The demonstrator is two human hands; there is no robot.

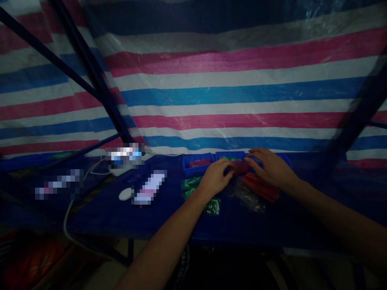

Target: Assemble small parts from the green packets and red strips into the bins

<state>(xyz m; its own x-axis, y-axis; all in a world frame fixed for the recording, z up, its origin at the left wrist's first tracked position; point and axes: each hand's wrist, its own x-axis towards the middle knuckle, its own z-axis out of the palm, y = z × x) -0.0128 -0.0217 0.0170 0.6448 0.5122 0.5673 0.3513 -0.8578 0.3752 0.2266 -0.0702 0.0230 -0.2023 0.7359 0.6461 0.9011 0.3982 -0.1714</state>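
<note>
Between my two hands is a flat red packet (pixel 240 166), its finer details lost in the dim light. My left hand (pixel 216 177) pinches the left end between thumb and fingers. At the right end, the thumb of my right hand (pixel 272 167) lies on the packet, with the fingers curved behind it. Just under my right hand rests a stack of red card-like pieces (pixel 261 187). Clear plastic wrappers (pixel 250 200) lie beside that stack. Green shiny packets (pixel 190 183) are spread under and around my left wrist.
Behind my hands stand a blue tray (pixel 186 170) with red contents and another blue tray (pixel 222 154) with green contents. Left on the blue table (pixel 121 217) are a blurred-out phone-like object (pixel 150 187), a round white object (pixel 126 194) and a white power strip (pixel 121 169) with cables.
</note>
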